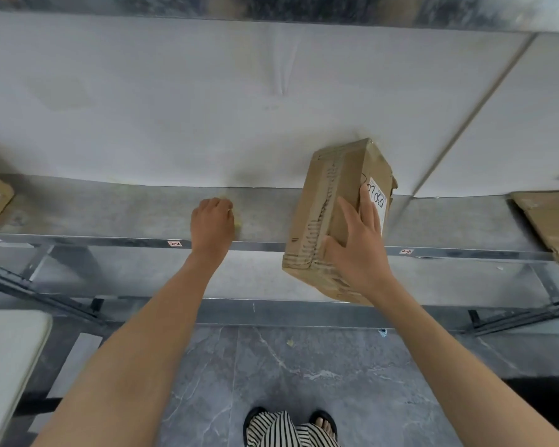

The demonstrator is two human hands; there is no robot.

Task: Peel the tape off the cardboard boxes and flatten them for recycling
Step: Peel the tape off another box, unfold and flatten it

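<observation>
Head view: your right grip (357,250) clasps the brown oblong cardboard box (333,201), likely light and crushable, so hold its stiff edges; left grip (212,224) curled, contents unclear.

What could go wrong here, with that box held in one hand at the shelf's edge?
The right hand alone holds the cardboard box, tilted and partly past the shelf edge. It could slip and drop towards the feet in open sandals. A small yellowish scrap lies on the floor; more such bits might make the footing slippery.
</observation>
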